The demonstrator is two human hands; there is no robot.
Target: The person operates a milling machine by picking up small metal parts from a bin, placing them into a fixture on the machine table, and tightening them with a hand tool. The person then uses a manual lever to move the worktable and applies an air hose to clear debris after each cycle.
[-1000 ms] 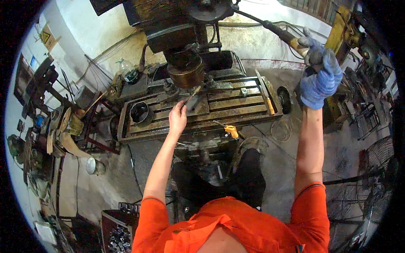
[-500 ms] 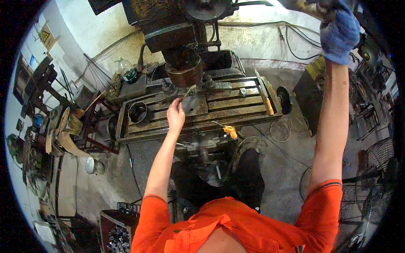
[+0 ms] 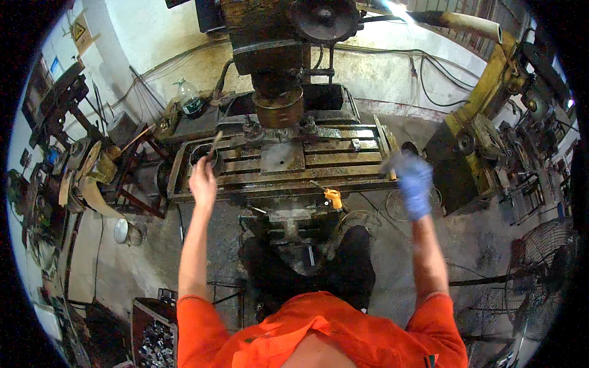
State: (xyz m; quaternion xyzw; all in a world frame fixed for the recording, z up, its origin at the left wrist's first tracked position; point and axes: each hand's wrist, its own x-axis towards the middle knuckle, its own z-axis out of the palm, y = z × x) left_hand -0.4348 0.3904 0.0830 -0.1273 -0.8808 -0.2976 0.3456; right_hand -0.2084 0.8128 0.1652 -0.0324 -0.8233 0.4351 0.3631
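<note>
My bare left hand [image 3: 204,184] is closed around a thin brush [image 3: 216,142], with its pale end pointing up and away from me. Just beyond that hand, a dark round pot [image 3: 195,153] sits on the left end of the slotted machine table [image 3: 245,179]. My right hand [image 3: 415,183], in a blue glove, is smeared by motion at the table's right end. It is nearest to a long flat file [image 3: 381,136] with an orange handle, which it partly covers. Whether it touches the file, I cannot tell. A flat metal plate [image 3: 283,161] lies mid-table under the spindle head [image 3: 280,105].
A pipe-sleeved lever [image 3: 469,26] reaches out at upper right. An orange-handled tool [image 3: 333,197] rests at the table's front edge. A large clear bottle [image 3: 190,98] stands back left, a crate of metal parts [image 3: 154,337] lower left, and a fan [image 3: 540,264] at right.
My right hand has left the lever at upper right and dropped to the table's right end. My left hand, with the brush, has shifted left from the middle to the pot.
</note>
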